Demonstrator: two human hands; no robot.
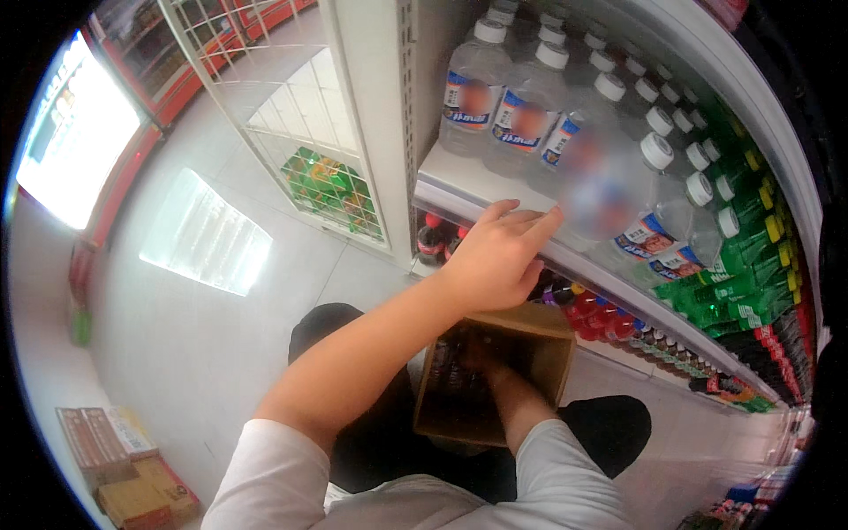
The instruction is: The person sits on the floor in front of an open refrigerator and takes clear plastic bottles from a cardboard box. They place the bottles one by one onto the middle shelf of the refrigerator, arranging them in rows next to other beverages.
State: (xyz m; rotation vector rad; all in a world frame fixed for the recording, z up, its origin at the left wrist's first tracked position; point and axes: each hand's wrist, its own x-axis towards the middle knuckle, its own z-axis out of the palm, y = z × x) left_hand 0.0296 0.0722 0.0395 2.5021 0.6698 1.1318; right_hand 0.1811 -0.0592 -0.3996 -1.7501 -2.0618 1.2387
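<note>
My left hand [502, 258] reaches to the front edge of a shelf [636, 311], fingers apart and nothing in them. Just beyond it, clear plastic bottles [527, 110] with white caps and blue-orange labels stand in rows on that shelf. My right hand [481, 355] is down inside an open cardboard box [552, 340] between my knees. Shadow hides its fingers, so whether it grips anything does not show. Beside it in the box are dark bottles [449, 364], only dimly visible.
Green bottles [738, 287] with yellow caps fill the shelf further right. Below, a lower shelf holds red-drink bottles [601, 316] and dark bottles [431, 238]. A white wire rack [256, 115] stands left of the shelving. Cardboard cartons [141, 495] lie on the floor at lower left.
</note>
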